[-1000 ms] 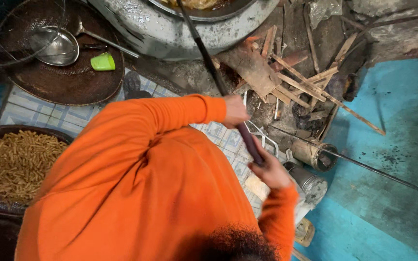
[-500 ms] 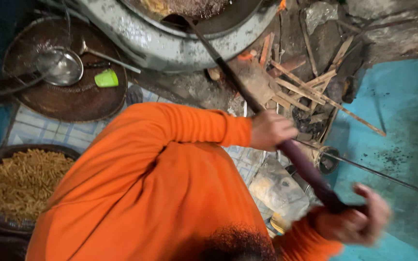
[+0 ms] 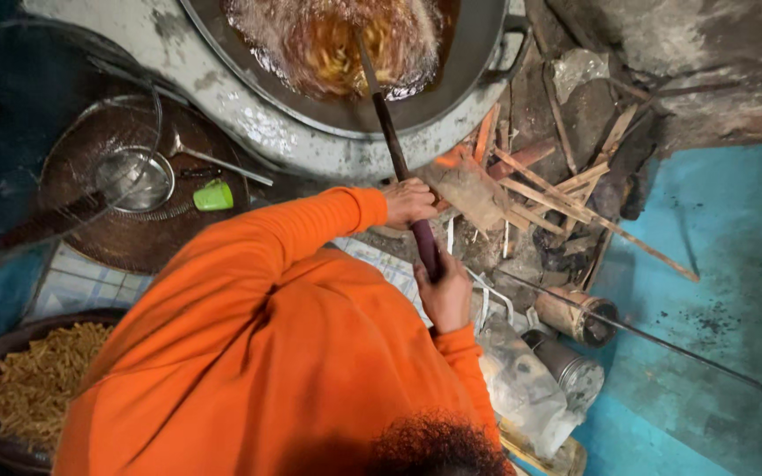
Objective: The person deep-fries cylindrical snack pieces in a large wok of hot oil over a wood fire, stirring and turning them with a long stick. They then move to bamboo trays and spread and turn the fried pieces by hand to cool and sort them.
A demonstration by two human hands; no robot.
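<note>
Both hands, left (image 3: pixel 409 201) and right (image 3: pixel 444 291), are closed on the long stirring pole (image 3: pixel 394 150). Since a moment ago, its tip has been pushed deeper into the frying wok (image 3: pixel 478 53), where oil is foaming.

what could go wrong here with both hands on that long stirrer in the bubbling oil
1. The oil in the big pan is foaming hard around the long stirrer; a rough stroke could splash it towards the left hand, which sits closest to the rim.
2. Loose wood sticks lie right beside the pan, so spilled oil could land on them.
3. The right hand grips only the handle's end, so it might slip.
</note>
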